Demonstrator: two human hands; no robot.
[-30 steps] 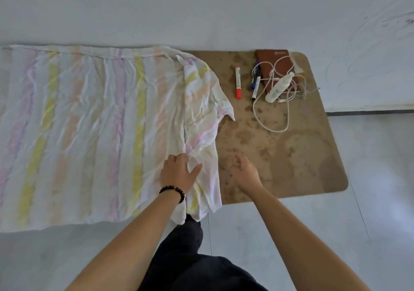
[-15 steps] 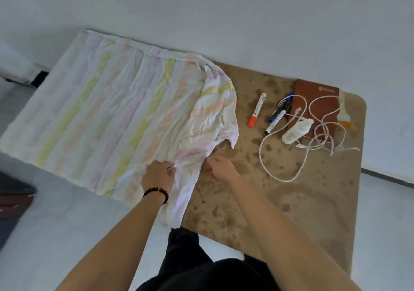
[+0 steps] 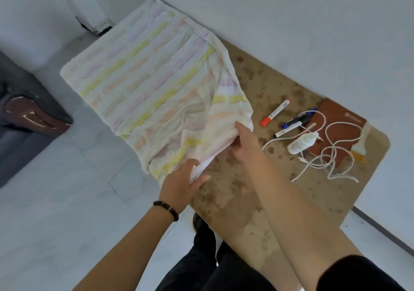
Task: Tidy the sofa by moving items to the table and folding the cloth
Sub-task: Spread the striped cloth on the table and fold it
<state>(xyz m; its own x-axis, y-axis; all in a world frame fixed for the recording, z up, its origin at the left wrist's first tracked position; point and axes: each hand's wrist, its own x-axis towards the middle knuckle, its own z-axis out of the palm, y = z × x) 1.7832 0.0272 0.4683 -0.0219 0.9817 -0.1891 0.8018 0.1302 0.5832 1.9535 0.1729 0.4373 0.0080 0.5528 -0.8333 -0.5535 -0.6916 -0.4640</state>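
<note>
Well, at the far left edge sits the dark grey sofa (image 3: 26,111), with only part of it in view. The pastel-striped white cotton cloth (image 3: 145,77) lies spread over the left part of the mottled brown round-cornered table (image 3: 336,201), its right end doubled back in a loose flap. The left hand (image 3: 181,185) pinches the flap's near corner between thumb and fingers; the right hand (image 3: 244,142) curls round its edge further along. Best, I judge, to lift both points together, hold the edge taut, carry it leftward onto the far hem, and avoid sweeping the red-capped white marker (image 3: 275,112) or tangled white cable (image 3: 327,164) at right.
</note>
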